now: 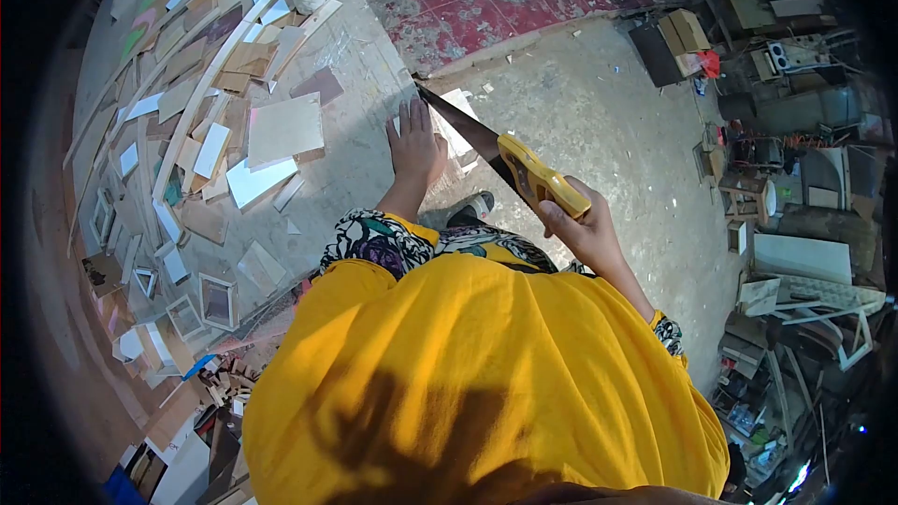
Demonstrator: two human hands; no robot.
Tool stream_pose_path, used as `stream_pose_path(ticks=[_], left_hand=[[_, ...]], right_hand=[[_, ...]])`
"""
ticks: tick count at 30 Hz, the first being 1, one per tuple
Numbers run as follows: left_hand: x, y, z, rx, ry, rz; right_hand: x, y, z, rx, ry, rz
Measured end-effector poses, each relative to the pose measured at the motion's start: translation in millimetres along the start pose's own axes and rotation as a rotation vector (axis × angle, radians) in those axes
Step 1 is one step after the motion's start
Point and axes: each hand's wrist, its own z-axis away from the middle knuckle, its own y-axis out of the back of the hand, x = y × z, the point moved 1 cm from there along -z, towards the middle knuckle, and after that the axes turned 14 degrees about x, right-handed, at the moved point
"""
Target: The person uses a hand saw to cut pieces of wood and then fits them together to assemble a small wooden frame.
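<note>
Head view: the yellow plastic handle (543, 182) of a dark-bladed handsaw (468, 131) is being gripped by the clenched right hand (575, 224), the blade reaching to the grey dusty surface's (360, 145) edge. The left hand (413, 145) is being pressed flat, fingers spread, onto that surface beside scattered wooden offcuts (281, 126).

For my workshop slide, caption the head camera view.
Right hand grips a yellow-handled handsaw while the left hand presses flat on a workbench strewn with wood offcuts.
</note>
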Motion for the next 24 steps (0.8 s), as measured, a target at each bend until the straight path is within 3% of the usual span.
stream_pose_path(ticks=[4, 9, 12, 24], left_hand=[[-0.8, 0.5, 0.3, 0.013, 0.001, 0.001], [-0.5, 2.2, 0.0, -0.002, -0.010, -0.024], [0.1, 1.2, -0.2, -0.010, -0.007, -0.028], [0.0, 2.6, -1.0, -0.011, 0.004, 0.019]], right_hand=[[1.0, 2.5, 4.1, -0.009, -0.107, 0.049], [5.3, 0.1, 4.0, -0.004, 0.043, 0.177], [1.3, -3.4, 2.1, -0.018, -0.077, 0.113], [-4.1, -4.1, 1.4, -0.048, -0.153, 0.055]])
